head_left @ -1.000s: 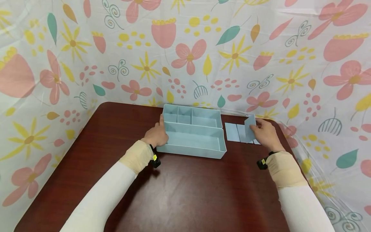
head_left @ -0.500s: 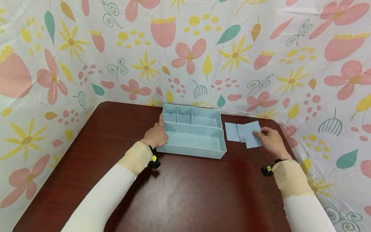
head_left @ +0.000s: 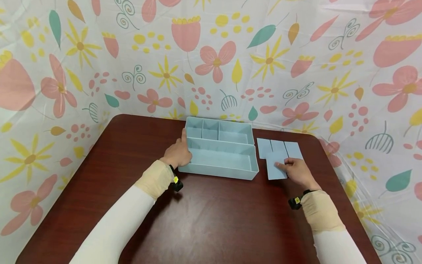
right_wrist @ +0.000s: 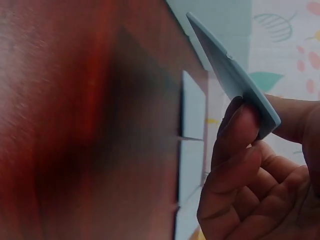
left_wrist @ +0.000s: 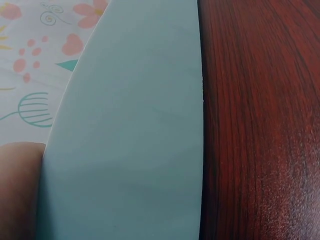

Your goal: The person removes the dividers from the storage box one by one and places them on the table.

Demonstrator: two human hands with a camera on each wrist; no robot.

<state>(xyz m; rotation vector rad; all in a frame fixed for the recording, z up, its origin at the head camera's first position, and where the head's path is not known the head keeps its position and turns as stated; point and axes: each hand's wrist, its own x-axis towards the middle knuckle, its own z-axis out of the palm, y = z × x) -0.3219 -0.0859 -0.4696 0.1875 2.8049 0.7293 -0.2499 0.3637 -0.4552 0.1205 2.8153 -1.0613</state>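
A light-blue storage box (head_left: 217, 173) stands near the back of the table, with one long front compartment and a back row split by dividers. My left hand (head_left: 178, 153) holds its left end, index finger straight along the side wall; the remaining fingers are mostly hidden. In the left wrist view the front wall (left_wrist: 130, 125) fills the middle, with a bit of that hand (left_wrist: 20, 190) at the rim. Between thumb and fingers, my right hand (head_left: 298, 172) pinches a thin light-blue divider panel (head_left: 274, 168), seen tilted and raised over the table in the right wrist view (right_wrist: 235, 70).
Several similar flat panels (head_left: 293, 148) lie in a row right of the box, partly covered by the held one. The dark red-brown table (head_left: 211, 220) has its back edge against a flower-patterned cloth (head_left: 217, 99). Black wrist cameras (head_left: 295, 202) sit on both wrists.
My right hand has lifted a panel off the row and brought it forward and left, turning it flat toward the head camera. The left hand stays on the box.
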